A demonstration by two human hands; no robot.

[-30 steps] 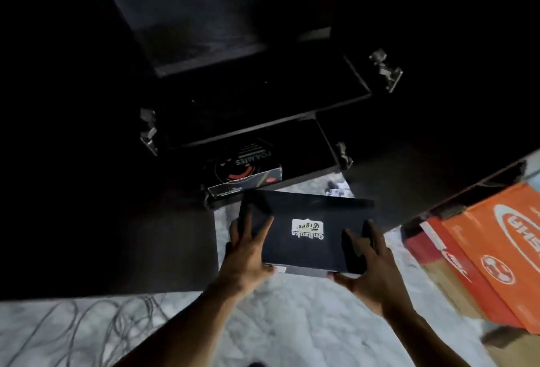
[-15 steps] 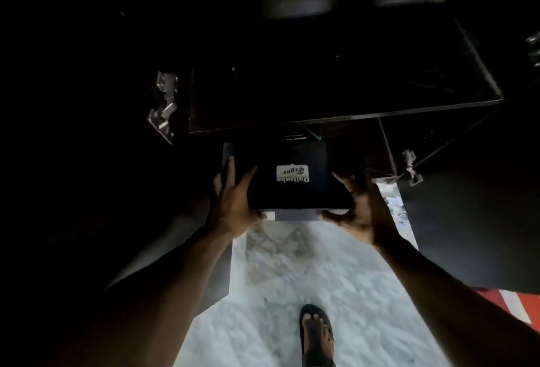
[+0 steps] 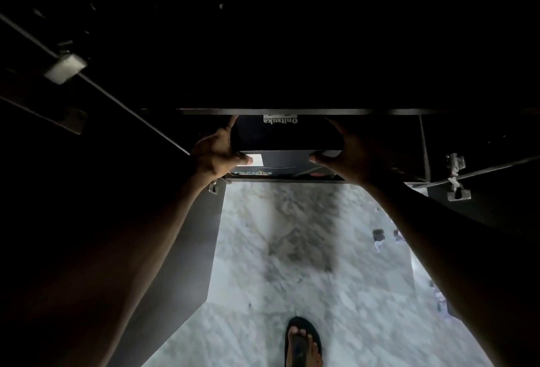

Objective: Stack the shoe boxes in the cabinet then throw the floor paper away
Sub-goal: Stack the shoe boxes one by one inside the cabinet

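Observation:
A black Onitsuka shoe box sits partly inside the dark cabinet, under the edge of a shelf. It rests on top of another black box marked FOAMIES on the bottom level. My left hand grips the box's left end, thumb on its front face. My right hand grips its right end the same way. The far half of the box is hidden under the shelf. Crumpled paper scraps lie on the marble floor at the right.
The open left cabinet door stands beside my left arm, and the open right door with metal hinges stands to the right. My sandalled foot is on the marble floor below.
Both hands have carried the Onitsuka box from above the floor forward into the cabinet, onto the FOAMIES box. I have stepped closer; the orange boxes at the right have left the view.

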